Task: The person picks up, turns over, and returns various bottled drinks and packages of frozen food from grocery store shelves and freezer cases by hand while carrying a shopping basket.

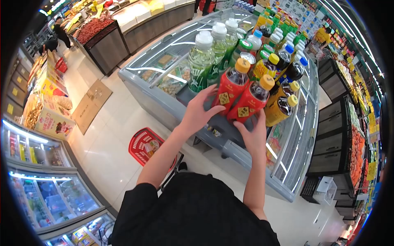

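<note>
Two red-labelled drink bottles with orange caps, a left one and a right one, stand side by side at the near edge of the freezer top, tilted in this view. My left hand grips the left bottle, thumb across its front and fingers on its outer side. Around the lower part of the right bottle is my right hand, with its thumb in front and fingers along the right side. Beside them are clear green bottles with white caps on the left and a yellow-capped bottle on the right.
Many more bottles stand in rows behind. The grey chest freezer has glass lids. On the floor at left are a red shopping basket and flattened cardboard. Produce shelves line the right; people are farther off.
</note>
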Demonstrator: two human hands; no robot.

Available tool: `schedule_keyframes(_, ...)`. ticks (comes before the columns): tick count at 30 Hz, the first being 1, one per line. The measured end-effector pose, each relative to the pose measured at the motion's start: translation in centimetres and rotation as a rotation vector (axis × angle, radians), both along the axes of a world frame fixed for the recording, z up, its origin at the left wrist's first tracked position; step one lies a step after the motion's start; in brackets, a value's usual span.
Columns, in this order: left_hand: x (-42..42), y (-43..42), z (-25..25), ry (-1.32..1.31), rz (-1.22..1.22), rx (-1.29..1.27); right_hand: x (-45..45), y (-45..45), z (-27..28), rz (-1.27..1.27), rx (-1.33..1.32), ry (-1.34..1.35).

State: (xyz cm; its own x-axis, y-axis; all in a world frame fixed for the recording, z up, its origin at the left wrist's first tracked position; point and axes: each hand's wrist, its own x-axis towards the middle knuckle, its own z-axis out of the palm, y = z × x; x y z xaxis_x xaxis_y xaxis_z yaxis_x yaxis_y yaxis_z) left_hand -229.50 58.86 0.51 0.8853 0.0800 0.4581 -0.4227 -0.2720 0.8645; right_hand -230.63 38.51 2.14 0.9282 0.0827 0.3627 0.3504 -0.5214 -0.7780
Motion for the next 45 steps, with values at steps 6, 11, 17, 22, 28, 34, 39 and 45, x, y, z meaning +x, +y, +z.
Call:
schedule_keyframes(6,3.7,3.0,1.2,-0.096,0.523,0.026,-7.3,-2.2,0.1,0.053,0.328,0.264)
schedule_keyframes(11,6.1,3.7,1.2,-0.011,0.377,0.043,-8.6,-1.9,-2.3,0.202,0.479,0.445)
schedule_keyframes(17,0.4,4.6,2.8,0.075,0.399,-0.136,-9.2,-1.8,-2.8,0.288,0.56,0.569)
schedule_keyframes(22,-4.3,3.9,2.1,0.255,-0.481,-0.984,-8.4,1.0,-2.7,0.619,0.739,0.619)
schedule_keyframes(28,-6.7,0.2,0.1,0.366,-0.491,-0.971,-9.3,4.8,-5.6,0.86,1.118,0.814)
schedule_keyframes(34,-8.5,-0.7,-0.3,0.401,-0.392,-0.836,-10.2,4.6,-6.7,0.812,1.196,0.976)
schedule_keyframes(39,-9.9,-0.9,-1.1,0.396,-0.125,-0.835,-11.9,4.8,-5.5,0.365,0.65,0.493)
schedule_keyframes(45,-10.1,-1.0,-0.8,0.461,-0.091,-0.907,-12.3,3.9,-5.8,0.438,0.226,0.328)
